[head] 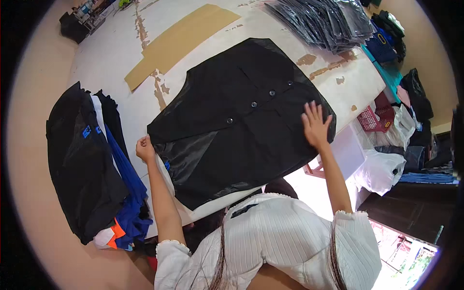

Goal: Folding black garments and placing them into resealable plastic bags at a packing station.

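Observation:
A black waistcoat (217,145) lies spread flat on the table in front of me. It has several dark buttons down its front and a shiny lining at the neck opening with a small blue label. My left hand (145,149) is closed at the shoulder corner on the left, pinching the fabric edge. On the right, near the hem, my right hand (316,125) rests palm down on the cloth with its fingers apart.
Folded black and blue garments (87,156) are piled at the left edge of the white table (108,65). A brown paper pattern (185,41) lies beyond the waistcoat. Plastic-wrapped dark packets (326,25) are stacked at the back right. Baskets and a white plastic bag (380,170) stand right of the table.

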Demonstrator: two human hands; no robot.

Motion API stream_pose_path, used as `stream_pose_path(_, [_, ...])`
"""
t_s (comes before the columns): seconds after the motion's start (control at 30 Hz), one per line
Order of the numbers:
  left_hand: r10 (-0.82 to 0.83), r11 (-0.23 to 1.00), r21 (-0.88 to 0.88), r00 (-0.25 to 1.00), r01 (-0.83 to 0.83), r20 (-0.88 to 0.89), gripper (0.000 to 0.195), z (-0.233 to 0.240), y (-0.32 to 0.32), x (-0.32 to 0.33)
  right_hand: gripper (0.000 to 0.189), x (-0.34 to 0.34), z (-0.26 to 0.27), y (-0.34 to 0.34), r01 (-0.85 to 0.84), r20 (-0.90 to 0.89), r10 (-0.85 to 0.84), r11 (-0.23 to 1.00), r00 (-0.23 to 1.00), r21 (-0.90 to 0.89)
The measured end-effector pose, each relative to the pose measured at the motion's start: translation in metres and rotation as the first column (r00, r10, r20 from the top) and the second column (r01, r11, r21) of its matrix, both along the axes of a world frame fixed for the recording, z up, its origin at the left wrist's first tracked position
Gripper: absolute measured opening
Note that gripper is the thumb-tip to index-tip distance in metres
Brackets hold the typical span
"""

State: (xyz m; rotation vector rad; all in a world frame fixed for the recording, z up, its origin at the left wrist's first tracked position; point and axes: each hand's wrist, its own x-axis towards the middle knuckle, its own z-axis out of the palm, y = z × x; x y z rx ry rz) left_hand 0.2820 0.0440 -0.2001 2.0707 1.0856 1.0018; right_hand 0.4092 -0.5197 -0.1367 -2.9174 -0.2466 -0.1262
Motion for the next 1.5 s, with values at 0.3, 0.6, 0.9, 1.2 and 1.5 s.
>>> stream_pose_path(0.3, [-0.058,0.880,-0.475,0.995,0.012,-0.084,0.026,0.017,-0.021,-0.146,0.062,-0.020,-0.025,-0.102,0.558,-0.176,-0.568,0.620,0.804,0.552])
stream_pose_path(0.6, [0.175,0.965,-0.145,0.950,-0.217,-0.258,0.035,0.029,-0.130,-0.164,0.063,0.073,0.021,-0.155,0.237,0.285,-0.321,0.926,0.903,0.292])
stream_pose_path(0.9, [0.373,0.921,0.028,0.856,-0.389,-0.357,0.054,0.025,-0.167,-0.130,0.108,0.406,0.135,-0.172,0.288,0.075,-0.299,0.949,0.951,0.128])
stream_pose_path(1.2, [0.578,0.806,0.341,0.522,-0.484,-0.627,0.058,0.035,-0.212,-0.093,0.042,0.432,0.098,-0.140,0.224,0.251,-0.230,0.973,0.940,0.053])
stream_pose_path(1.5, [-0.345,0.917,-0.118,0.907,0.381,0.243,0.021,0.150,-0.346,0.234,0.044,0.417,0.091,-0.147,0.084,0.345,-0.124,0.988,0.930,0.130])
